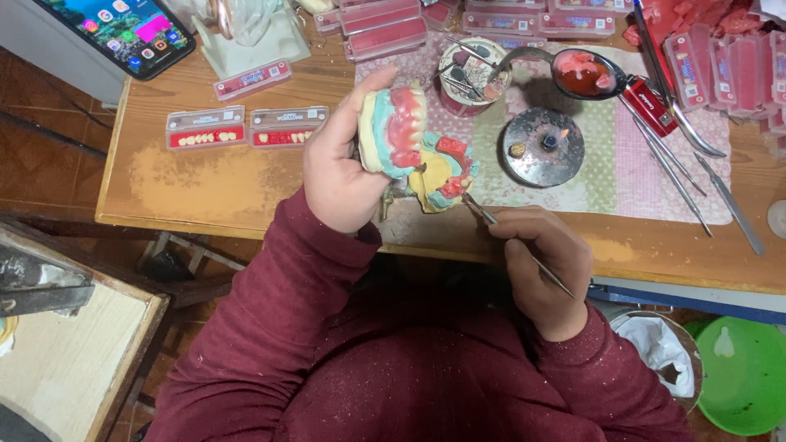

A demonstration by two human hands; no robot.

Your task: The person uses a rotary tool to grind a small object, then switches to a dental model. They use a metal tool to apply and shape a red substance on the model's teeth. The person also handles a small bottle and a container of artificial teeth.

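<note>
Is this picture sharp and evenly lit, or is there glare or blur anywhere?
Head view: the dental model in the left hand is fairly sharp; the phone screen glows bright; the floor at left is dim; the table edges bow slightly.

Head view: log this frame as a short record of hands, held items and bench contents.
setting: wooden workbench seen from above, patterned mat on it
left hand: grips a hinged dental model with pink wax gums, lifted above the bench edge
right hand: holds a thin metal instrument, tip at the model's lower half
bench items: two tooth cards, round metal burner, ladle with pink wax, phone
below bench: green bowl
</note>
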